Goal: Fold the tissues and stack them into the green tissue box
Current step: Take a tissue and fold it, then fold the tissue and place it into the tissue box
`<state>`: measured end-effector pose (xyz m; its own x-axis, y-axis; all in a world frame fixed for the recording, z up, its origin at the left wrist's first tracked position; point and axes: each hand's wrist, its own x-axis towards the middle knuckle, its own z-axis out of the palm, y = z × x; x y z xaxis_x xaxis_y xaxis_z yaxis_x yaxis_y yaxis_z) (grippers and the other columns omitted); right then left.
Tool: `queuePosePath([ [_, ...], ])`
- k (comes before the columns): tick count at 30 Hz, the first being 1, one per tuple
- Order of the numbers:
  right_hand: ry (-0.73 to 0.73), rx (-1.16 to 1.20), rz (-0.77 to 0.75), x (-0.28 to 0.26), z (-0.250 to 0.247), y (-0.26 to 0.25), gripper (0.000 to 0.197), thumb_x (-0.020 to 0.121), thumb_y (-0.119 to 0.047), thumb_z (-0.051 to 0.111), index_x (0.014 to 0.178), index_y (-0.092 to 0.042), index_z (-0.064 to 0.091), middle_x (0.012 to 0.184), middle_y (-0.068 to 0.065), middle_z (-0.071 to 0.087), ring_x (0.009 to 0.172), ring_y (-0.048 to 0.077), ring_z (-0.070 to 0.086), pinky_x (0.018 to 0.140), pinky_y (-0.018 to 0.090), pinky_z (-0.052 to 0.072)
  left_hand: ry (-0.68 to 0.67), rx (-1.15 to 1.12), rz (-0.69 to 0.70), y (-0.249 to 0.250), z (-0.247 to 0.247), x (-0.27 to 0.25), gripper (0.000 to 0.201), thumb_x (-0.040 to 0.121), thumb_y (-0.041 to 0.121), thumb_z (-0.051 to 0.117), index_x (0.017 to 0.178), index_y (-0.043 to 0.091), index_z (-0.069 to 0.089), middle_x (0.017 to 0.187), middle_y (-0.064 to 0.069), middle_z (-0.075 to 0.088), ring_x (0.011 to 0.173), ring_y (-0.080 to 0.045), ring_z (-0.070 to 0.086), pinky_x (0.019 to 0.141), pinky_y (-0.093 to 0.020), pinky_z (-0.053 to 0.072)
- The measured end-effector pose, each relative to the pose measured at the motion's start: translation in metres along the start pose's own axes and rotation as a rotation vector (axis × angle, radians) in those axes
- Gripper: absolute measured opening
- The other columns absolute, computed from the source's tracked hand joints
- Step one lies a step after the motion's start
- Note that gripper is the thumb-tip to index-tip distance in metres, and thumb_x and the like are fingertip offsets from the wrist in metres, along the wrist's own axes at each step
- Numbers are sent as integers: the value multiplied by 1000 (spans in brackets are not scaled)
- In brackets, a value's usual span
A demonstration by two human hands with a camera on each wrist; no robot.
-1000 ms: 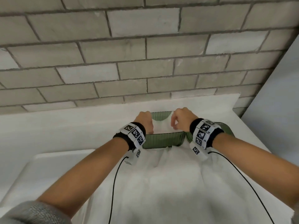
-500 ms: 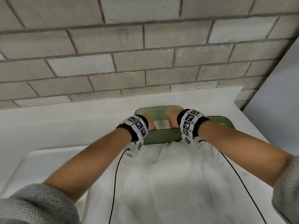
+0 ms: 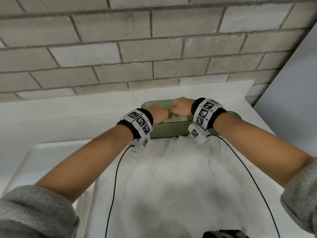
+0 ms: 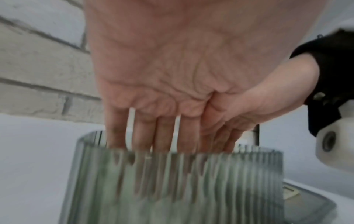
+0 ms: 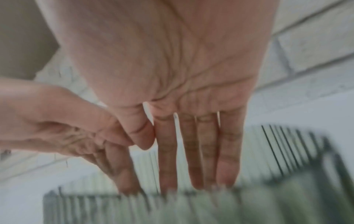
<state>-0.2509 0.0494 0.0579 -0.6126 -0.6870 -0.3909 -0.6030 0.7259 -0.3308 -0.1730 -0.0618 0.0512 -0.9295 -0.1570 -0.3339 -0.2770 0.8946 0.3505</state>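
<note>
Both hands reach into the green tissue box (image 3: 169, 129), fingers straight and spread, gripping nothing: the left hand (image 3: 157, 113) and the right hand (image 3: 181, 107) touch at the thumbs. The folded tissue (image 3: 175, 119) lies inside the box. A white tissue sheet (image 3: 171, 177) is spread just before it.

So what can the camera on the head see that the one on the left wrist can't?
Only the head view shows the big white tissue sheet spread out in front of the green tissue box, both forearms with their marker bands, and the grey sleeves.

Only the left wrist view shows the left hand from the palm side, fingers straight and reaching down inside the box, seen blurred through its ribbed wall.

Both show the box, the right hand close beside the left hand, the brick wall and the white counter.
</note>
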Motion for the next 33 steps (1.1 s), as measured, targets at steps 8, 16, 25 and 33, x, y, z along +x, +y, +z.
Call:
queuePosePath([
  [8,258,176,-169,-93,17,28,3,77,-20,76,80,-21,74,72,-15,66,60,-7,57,58,5,39,301,-127,363,-15,32,-82,15,90,10,59,94,10,73,98,-2,70,89,-13,61,84,-27,48],
  [16,92,18,93,-119,92,67,51,63,-30,86,108,-23,62,102,-2,58,83,15,53,72,25,41,-10,-34,256,-22,105,-111,28,84,21,68,110,13,68,113,-4,64,107,-18,57,92,-24,43],
  [25,237,98,-104,-137,107,40,12,74,-16,78,85,-15,73,73,-7,61,71,11,57,60,14,37,107,-74,192,-22,116,-124,69,79,30,76,138,15,43,131,-8,50,119,-24,50,101,-35,42],
  [33,371,466,-407,-158,71,-12,13,73,-14,82,84,-14,75,75,-1,71,64,5,60,64,12,47,385,-591,245,-19,102,-157,29,82,36,73,77,8,71,67,-4,64,63,-10,50,62,-34,39],
])
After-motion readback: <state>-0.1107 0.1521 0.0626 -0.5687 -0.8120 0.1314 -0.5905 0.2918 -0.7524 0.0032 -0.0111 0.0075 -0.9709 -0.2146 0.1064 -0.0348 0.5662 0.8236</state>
